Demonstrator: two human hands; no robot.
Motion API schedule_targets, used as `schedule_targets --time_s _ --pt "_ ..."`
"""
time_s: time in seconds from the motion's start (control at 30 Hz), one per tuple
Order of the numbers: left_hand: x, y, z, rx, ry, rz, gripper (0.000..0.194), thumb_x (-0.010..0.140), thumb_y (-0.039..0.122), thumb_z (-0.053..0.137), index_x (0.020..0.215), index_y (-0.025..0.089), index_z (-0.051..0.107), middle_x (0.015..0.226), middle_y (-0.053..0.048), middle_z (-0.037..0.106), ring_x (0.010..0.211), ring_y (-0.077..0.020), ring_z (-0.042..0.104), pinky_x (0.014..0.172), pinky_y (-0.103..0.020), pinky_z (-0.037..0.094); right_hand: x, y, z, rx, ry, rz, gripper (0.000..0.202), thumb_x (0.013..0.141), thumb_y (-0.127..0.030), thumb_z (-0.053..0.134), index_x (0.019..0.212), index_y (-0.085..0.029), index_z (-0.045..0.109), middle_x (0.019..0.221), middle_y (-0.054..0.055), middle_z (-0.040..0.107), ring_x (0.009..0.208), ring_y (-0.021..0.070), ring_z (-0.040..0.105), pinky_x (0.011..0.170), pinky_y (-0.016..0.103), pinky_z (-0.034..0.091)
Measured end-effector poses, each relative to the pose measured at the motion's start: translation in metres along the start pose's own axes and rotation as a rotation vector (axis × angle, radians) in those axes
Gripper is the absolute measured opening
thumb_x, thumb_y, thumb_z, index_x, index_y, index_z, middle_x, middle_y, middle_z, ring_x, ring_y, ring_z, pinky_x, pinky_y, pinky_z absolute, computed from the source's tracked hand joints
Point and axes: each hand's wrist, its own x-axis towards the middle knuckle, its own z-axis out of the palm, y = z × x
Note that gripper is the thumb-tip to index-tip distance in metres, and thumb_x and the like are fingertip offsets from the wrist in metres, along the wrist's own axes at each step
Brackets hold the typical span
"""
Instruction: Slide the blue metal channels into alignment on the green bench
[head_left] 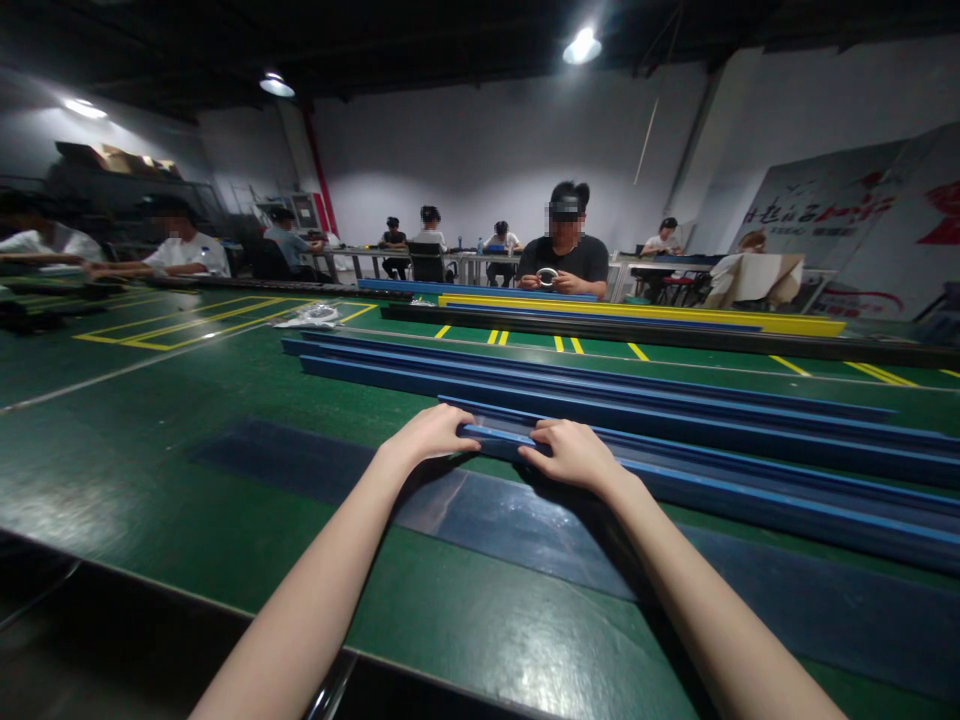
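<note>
A long blue channel rail (735,485) runs from the middle of the table off to the right edge of the view. My left hand (433,432) grips its near left end, thumb on the front side and fingers over the top. A short way to the right, my right hand (574,452) holds the same rail, with the fingertips over its upper edge and the thumb at the front face. Beneath my hands a flat dark blue strip (517,520) lies on the green table (247,560). Some of my left fingers are hidden behind the rail.
More blue rails (600,395) lie just beyond, side by side. Farther back are a yellow rail (675,315), a black rail (540,325) and a clear plastic bag (311,316). Across the table a person (566,255) holds a ring-shaped object (548,274). Several others sit at tables behind.
</note>
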Motion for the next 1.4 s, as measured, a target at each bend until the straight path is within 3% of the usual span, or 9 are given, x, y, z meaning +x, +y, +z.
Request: schedule_targets --time_s 0.3,0.7,1.4 --pt "0.000 -0.001 0.000 0.008 0.001 -0.003 0.030 0.071 0.044 0.054 0.091 0.023 0.062 0.090 -0.003 0.066 0.082 -0.0193 0.059 0.062 -0.022 0.038 0.000 0.000 -0.001 0.004 -0.003 0.011 0.040 0.084 -0.044 0.033 0.082 -0.020 0.065 0.086 0.004 0.063 0.077 0.0159 0.058 0.059 0.023 0.032" --pt "0.002 -0.009 0.001 -0.057 0.046 0.027 0.032 0.070 0.044 0.056 0.092 0.022 0.061 0.094 -0.002 0.064 0.086 -0.0178 0.057 0.072 -0.022 0.040 0.000 0.001 0.001 -0.006 0.022 -0.010 0.041 0.084 -0.045 0.031 0.079 -0.020 0.064 0.083 0.004 0.063 0.075 0.0157 0.058 0.057 0.023 0.032" --pt "0.001 -0.008 -0.001 -0.132 0.038 0.076 0.032 0.074 0.043 0.049 0.090 0.019 0.063 0.087 -0.002 0.065 0.076 -0.0152 0.057 0.068 -0.021 0.039 0.000 0.002 0.003 0.006 0.015 -0.001 0.042 0.084 -0.045 0.032 0.082 -0.020 0.065 0.085 0.005 0.063 0.077 0.0159 0.057 0.059 0.022 0.033"
